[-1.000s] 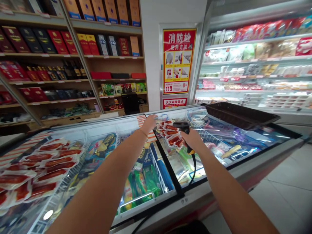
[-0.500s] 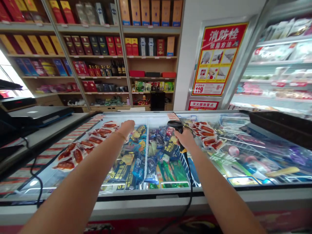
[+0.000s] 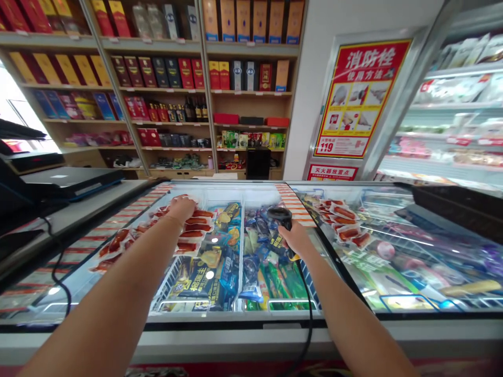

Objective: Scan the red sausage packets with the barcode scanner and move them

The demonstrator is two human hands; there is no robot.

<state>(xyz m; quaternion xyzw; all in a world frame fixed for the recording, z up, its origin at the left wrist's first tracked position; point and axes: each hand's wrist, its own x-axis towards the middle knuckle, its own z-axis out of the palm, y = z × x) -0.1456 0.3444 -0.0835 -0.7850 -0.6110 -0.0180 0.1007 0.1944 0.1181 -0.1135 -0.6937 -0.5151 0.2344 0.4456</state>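
My left hand (image 3: 183, 207) reaches over a row of plastic-wrapped sausage packs (image 3: 196, 230) at the left side of the chest freezer. Its fingers bend down among the packs, and the fingertips are hidden, so whether they grip one I cannot tell. Over the middle of the freezer, my right hand (image 3: 294, 236) is closed around a black barcode scanner (image 3: 280, 213). The scanner's cable (image 3: 307, 309) hangs down over the freezer's front edge. Below the hands lie blue and dark bags of frozen food (image 3: 200, 275) and green packs (image 3: 277, 277) in wire baskets.
More sausage packs (image 3: 341, 217) lie to the right. A flat dark device (image 3: 74, 180) stands on the left counter, with a cable hanging nearby. A long black tray-like object (image 3: 451, 209) is at the right. Stocked shelves (image 3: 251, 47) and a red poster (image 3: 363, 99) stand behind.
My left hand has moved left over the sausage packs, uncovering more of them on its right. My right hand with the scanner has dropped slightly. The view has shifted a little left.
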